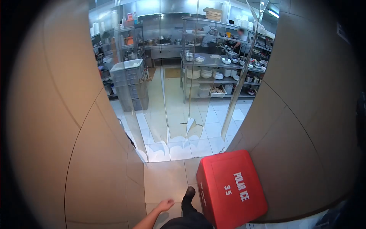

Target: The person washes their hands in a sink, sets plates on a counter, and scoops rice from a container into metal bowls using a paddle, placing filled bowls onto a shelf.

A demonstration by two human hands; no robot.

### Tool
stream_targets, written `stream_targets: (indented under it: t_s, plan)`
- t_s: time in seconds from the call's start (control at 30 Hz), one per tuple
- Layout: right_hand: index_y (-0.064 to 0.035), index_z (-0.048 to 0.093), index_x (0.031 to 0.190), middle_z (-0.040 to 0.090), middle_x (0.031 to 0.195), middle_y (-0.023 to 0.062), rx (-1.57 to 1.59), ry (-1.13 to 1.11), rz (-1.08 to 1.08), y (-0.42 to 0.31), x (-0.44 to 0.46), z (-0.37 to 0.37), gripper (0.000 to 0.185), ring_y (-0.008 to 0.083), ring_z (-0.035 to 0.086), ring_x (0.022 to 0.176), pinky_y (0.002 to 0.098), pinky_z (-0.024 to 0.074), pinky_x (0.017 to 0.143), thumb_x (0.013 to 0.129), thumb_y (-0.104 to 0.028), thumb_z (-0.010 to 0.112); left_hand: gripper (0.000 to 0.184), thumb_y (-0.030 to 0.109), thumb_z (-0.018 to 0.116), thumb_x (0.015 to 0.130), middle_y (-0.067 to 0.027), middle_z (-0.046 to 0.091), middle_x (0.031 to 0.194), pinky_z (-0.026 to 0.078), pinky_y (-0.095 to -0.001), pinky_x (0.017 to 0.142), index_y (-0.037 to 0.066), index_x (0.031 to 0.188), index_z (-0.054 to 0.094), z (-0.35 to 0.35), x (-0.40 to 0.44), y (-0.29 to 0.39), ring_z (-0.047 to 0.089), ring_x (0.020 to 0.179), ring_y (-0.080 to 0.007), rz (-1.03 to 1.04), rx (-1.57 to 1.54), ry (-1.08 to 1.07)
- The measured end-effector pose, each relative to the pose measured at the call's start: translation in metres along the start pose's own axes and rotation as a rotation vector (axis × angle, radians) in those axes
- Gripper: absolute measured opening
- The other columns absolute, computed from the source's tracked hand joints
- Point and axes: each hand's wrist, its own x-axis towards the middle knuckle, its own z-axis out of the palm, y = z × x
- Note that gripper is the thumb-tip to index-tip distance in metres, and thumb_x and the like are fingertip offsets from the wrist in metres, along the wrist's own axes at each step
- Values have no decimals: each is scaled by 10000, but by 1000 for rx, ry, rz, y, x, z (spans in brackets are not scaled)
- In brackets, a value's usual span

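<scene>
My left hand (166, 205) hangs low at the bottom of the view, beside my leg. Its fingers are loosely bent and a little apart, with nothing visible in them. My right hand is out of view. To the right of my dark shoe (190, 191) stands a red ice box (230, 187), lid closed, marked "POLAR ICE 35". Ahead, clear plastic strip curtains (177, 107) hang across the doorway, some strips curled at their lower ends.
Brown wall panels (53, 114) flank the passage. Beyond the strips, stacked grey crates (131, 86) stand left. A steel shelf (213, 59) carries bowls and plates (206, 72) on the right. Two people (241, 40) are at the back of the kitchen. White tiles (217, 118) cover its floor.
</scene>
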Motion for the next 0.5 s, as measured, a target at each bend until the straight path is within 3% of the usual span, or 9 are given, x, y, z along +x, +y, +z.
stream_targets:
  t_s: [0.03, 0.1, 0.13, 0.17, 0.2, 0.27, 0.3, 0.37, 0.5]
  plan:
    - [-51, 570, 929, 580, 735, 80, -13, -61, -46, -19, 22, 12, 193, 203, 559, 656, 315, 446, 595, 848, -207, 492, 402, 362, 520, 804, -165, 598, 972, 448, -349, 790, 19, 1009, 564, -8, 1, -20, 577, 888, -289, -98, 137, -181]
    - [-50, 578, 939, 585, 745, 80, -58, -134, -135, -78, 71, 42, 200, 207, 563, 678, 320, 456, 625, 851, -210, 496, 450, 433, 450, 812, -166, 577, 1026, 419, -369, 821, 28, 954, 587, -28, -16, -57, 548, 944, -285, -178, 439, -285]
    - [-60, 543, 839, 552, 655, 66, -135, -81, -105, -123, 90, 69, 143, 180, 522, 551, 290, 380, 476, 833, -185, 474, 396, 369, 501, 811, -145, 607, 963, 434, -375, 802, -4, 911, 589, -41, -30, -66, 566, 901, -258, -476, 178, -171]
    - [-70, 509, 740, 520, 565, 51, -211, -30, -72, -169, 111, 96, 130, 153, 480, 425, 260, 303, 327, 815, -160, 452, 354, 342, 560, 745, -117, 629, 735, 467, -314, 633, 36, 908, 633, -61, -45, -91, 582, 640, -191, -476, -100, -77]
    - [-78, 493, 677, 490, 512, 32, -280, -37, -74, -203, 141, 115, 146, 139, 453, 391, 263, 267, 306, 805, -125, 440, 354, 339, 576, 734, -101, 629, 720, 468, -315, 597, 24, 881, 641, -83, -46, -98, 582, 619, -175, -738, 273, -155]
    - [-64, 529, 757, 532, 577, 49, -529, -62, -345, -283, 154, 169, 174, 126, 481, 446, 268, 355, 365, 856, -155, 419, 330, 313, 602, 722, -96, 620, 696, 465, -309, 566, 2, 828, 638, -120, -47, -82, 577, 600, -168, -883, 154, 23]
    - [-70, 532, 753, 536, 590, 38, -357, -114, -429, -318, 157, 201, 158, 114, 484, 469, 253, 368, 388, 858, -145, 439, 330, 313, 602, 722, -96, 620, 696, 465, -309, 566, 2, 828, 638, -136, -37, -77, 577, 600, -168, -893, 161, 22]
    - [-76, 520, 780, 544, 628, 12, -320, -156, -451, -387, 153, 260, 139, 85, 483, 489, 236, 381, 416, 865, -171, 464, 259, 240, 592, 760, -97, 614, 701, 469, -294, 565, -11, 816, 619, -156, -18, -68, 588, 619, -161, -652, -129, 537]
    - [-38, 555, 973, 609, 772, 43, -365, -321, -576, -484, 123, 387, 203, 84, 557, 632, 180, 409, 537, 856, -199, 510, 168, 113, 539, 817, -108, 615, 804, 483, -261, 621, -36, 885, 577, -169, 70, 31, 600, 699, -150, -380, -511, 711]
